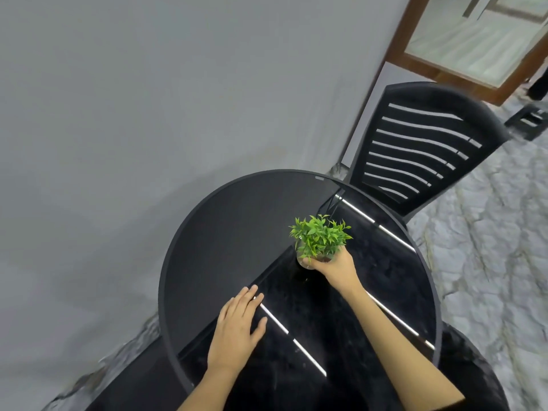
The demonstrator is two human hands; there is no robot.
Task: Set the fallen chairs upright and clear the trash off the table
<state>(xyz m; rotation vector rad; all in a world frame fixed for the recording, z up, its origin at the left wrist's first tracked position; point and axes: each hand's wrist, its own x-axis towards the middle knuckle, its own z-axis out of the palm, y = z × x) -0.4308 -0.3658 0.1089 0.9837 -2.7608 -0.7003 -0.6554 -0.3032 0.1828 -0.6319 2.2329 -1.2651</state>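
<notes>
A round black glossy table point(207, 250) fills the middle of the view. My right hand point(338, 266) grips the pale pot of a small green potted plant point(320, 237) near the table's centre, the pot mostly hidden by leaves and fingers. My left hand point(237, 324) lies flat on the tabletop nearer to me, fingers together, holding nothing. A black slatted chair point(421, 143) stands upright behind the table at the right. No trash shows on the tabletop.
A grey wall runs along the left. A wood-framed glass door point(462, 46) is at the top right. Part of another dark object point(527, 120) lies on the marbled floor at the far right. A dark rounded shape point(474, 366) sits at the table's near right.
</notes>
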